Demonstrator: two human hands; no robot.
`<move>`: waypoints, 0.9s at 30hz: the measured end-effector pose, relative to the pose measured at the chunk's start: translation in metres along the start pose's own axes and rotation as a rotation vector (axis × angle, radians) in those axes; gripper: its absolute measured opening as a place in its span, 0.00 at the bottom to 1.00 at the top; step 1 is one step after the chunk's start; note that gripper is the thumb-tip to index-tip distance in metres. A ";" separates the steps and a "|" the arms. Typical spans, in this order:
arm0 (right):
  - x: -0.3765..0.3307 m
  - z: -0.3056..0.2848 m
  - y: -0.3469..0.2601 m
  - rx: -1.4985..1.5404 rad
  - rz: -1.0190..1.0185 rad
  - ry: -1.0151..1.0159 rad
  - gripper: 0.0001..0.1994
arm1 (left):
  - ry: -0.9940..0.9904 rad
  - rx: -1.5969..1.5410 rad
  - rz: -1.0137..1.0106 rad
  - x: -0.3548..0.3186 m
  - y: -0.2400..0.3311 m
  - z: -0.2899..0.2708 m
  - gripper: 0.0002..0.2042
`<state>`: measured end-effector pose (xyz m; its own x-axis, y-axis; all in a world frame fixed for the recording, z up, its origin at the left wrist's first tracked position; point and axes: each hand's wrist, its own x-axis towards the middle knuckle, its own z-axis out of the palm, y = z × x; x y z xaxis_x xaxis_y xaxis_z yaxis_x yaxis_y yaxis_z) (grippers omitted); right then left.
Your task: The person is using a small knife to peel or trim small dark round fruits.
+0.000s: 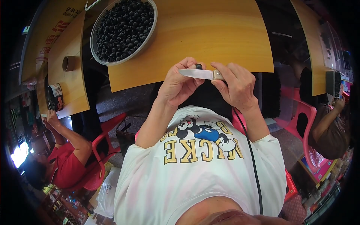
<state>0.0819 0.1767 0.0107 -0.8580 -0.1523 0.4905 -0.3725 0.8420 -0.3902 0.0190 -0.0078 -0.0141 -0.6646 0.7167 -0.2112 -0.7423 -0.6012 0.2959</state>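
Note:
My left hand [180,83] pinches a small round black fruit [198,66] between its fingertips, raised in front of my chest. My right hand [235,87] grips a small knife [200,74] by its pale handle, with the steel blade pointing left across the left hand's fingers and its edge just under the fruit. Both hands hover over the near edge of a yellow wooden table [210,33]. A big round metal bowl [123,30] heaped with several of the same black fruits stands on that table, up and to the left of my hands.
A second wooden table [69,80] at the left holds a tape roll [69,63] and a tin [55,96]. A person in red [63,161] sits lower left on a red chair. Another person [330,127] sits at the right beside a red chair [302,112].

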 end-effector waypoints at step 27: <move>-0.001 -0.001 -0.001 0.047 -0.005 -0.038 0.15 | 0.000 0.084 0.002 0.000 -0.005 0.001 0.09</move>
<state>0.0838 0.1768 0.0115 -0.8684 -0.1769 0.4632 -0.3925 0.8160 -0.4243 0.0227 -0.0046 -0.0142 -0.6662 0.7155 -0.2104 -0.7312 -0.5711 0.3731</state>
